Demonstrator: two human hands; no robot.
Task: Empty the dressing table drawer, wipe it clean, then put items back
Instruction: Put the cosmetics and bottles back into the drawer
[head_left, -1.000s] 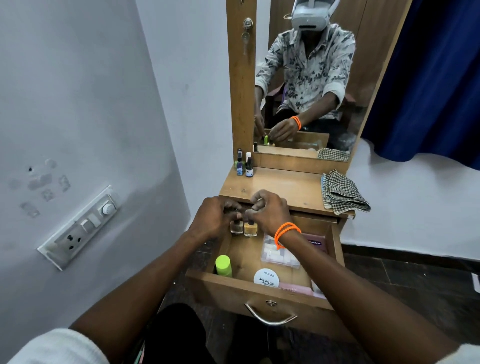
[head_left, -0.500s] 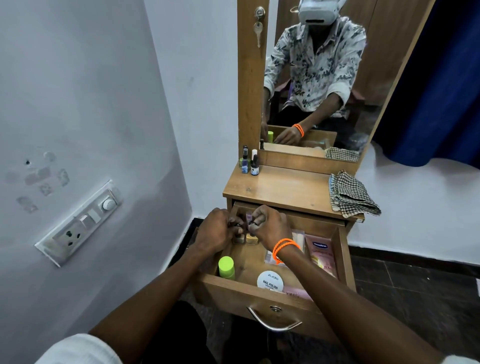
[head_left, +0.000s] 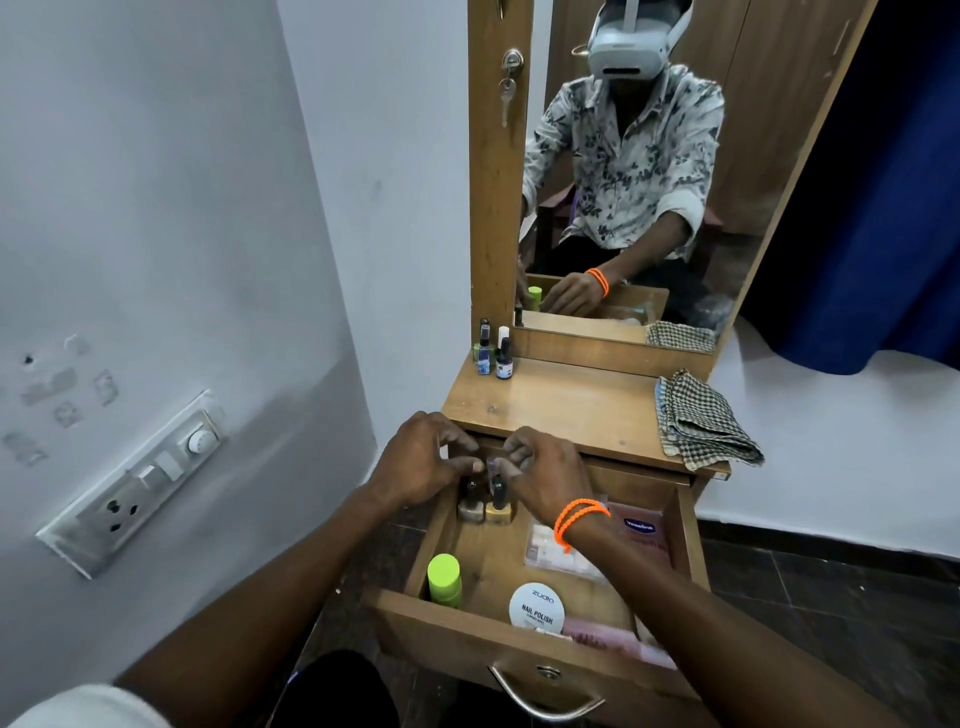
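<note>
Head view: both hands at two small bottles in the far-left corner of the open drawer (head_left: 415, 613).

Head view: left hand (head_left: 421, 462) pinches the cap of the left bottle (head_left: 470, 499); right hand (head_left: 540, 478) pinches the right bottle (head_left: 497, 501). They look light, glassy, probably slippery and breakable, so the caps seem the best hold. The hands sit close together, directly above the bottles.

The right hand (head_left: 540, 478) covers the back of the clear packet (head_left: 558, 553) in the drawer (head_left: 519, 642). Both hands' fingers (head_left: 460, 449) hide the nail polish bottles' (head_left: 483, 501) cap tops. The drawer handle (head_left: 545, 699) is partly blurred near the bottom edge.
</note>
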